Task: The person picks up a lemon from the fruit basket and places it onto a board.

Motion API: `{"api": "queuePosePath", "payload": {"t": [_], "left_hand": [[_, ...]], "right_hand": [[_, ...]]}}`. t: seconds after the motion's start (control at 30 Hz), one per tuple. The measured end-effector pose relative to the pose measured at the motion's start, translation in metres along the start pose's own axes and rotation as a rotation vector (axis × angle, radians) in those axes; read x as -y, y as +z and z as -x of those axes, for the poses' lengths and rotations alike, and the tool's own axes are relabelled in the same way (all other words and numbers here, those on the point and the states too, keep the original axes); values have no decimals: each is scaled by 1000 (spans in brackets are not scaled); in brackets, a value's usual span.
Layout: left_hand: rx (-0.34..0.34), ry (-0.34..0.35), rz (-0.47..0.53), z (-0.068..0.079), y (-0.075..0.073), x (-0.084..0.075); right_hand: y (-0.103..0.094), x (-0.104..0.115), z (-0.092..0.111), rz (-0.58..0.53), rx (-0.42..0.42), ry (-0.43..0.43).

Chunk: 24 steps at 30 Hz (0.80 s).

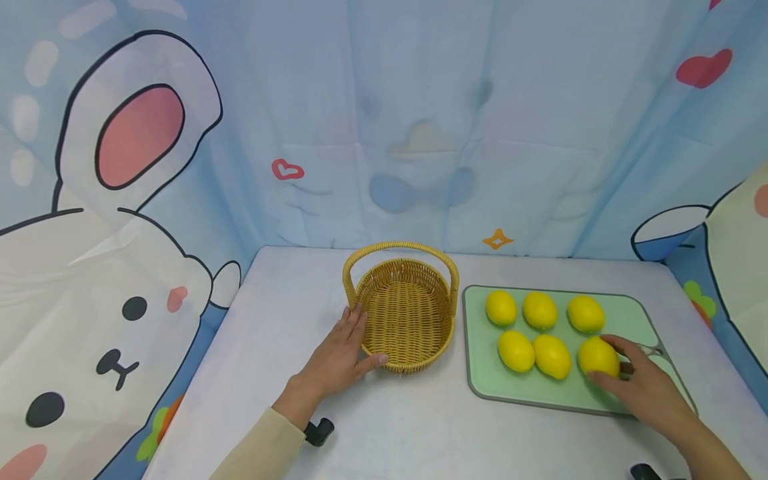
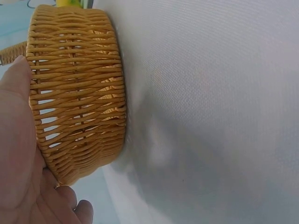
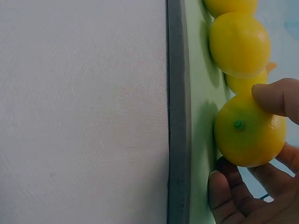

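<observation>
A round wicker basket (image 1: pixel 403 320) with a raised arched handle stands mid-table, nothing in it. Against its left side rests my left hand (image 1: pixel 337 357), fingers extended along the wall and thumb by the near rim. The left wrist view has the woven wall (image 2: pixel 77 88) close up, with the thumb at its rim. Over at the right, my right hand (image 1: pixel 651 387) holds a yellow lemon (image 1: pixel 598 357) between thumb and fingers, at the front right of the lemon group. A green stem nub shows on that lemon (image 3: pixel 250 130) in the right wrist view.
Under the lemons lies a pale green tray (image 1: pixel 480 380) with a grey edge. Several other lemons (image 1: pixel 539 311) sit on it in two rows. The table (image 1: pixel 414 427) has a white cloth, and a printed blue curtain (image 1: pixel 414 133) hangs behind it.
</observation>
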<state>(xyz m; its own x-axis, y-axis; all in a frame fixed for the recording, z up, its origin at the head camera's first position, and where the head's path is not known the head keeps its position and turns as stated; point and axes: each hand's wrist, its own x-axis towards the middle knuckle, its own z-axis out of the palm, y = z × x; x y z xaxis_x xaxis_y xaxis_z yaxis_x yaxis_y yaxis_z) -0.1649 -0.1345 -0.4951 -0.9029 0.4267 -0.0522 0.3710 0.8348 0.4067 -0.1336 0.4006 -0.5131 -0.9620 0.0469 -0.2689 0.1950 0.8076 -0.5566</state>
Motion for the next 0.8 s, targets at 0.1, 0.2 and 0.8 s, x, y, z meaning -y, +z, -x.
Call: {"api": "queuePosePath", "payload": {"t": [0.1, 0.2, 0.8], "left_hand": [[-4, 5, -2, 0, 1, 1], [-10, 10, -7, 0, 2, 2], [4, 5, 5, -1, -1, 1]], "right_hand": [[-1, 2, -1, 13, -2, 3], [-2, 4, -2, 18, 8, 12], [-2, 5, -5, 12, 13, 33]]}}
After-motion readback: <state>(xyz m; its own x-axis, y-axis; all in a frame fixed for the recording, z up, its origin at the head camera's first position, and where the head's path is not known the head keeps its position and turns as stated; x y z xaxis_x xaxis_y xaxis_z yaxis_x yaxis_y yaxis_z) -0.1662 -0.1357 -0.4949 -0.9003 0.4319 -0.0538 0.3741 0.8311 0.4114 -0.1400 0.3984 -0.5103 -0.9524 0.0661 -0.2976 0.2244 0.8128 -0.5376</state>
